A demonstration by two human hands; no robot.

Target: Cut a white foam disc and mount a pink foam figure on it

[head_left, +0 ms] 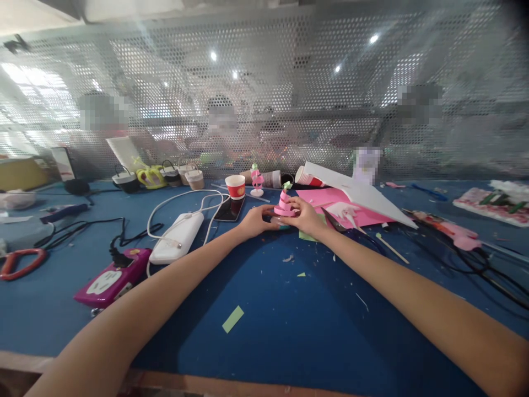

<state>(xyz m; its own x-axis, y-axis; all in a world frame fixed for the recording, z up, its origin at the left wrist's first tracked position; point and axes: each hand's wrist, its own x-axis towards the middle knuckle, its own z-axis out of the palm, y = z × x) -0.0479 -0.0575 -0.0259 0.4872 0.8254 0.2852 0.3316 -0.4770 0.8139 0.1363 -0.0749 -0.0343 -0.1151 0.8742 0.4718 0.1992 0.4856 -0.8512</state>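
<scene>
Between my two hands, at the middle of the blue table, stands a small pink spiral figure (284, 204) with a green piece on its top. My left hand (259, 220) has its fingers bent against the base from the left. From the right, my right hand (305, 216) pinches the pink lower part. A dark round thing under the figure is partly hidden by my fingers. Just behind stands a similar pink spiral piece (257, 182) on a white round base.
Left are a red and white paper cup (235, 186), a black phone (230, 208), a white power bank (177, 238) with a cable, and a purple power strip (113, 277). Right are pink paper (322, 197), a white board (372, 193), scissors (334, 220) and a glue gun (454, 232).
</scene>
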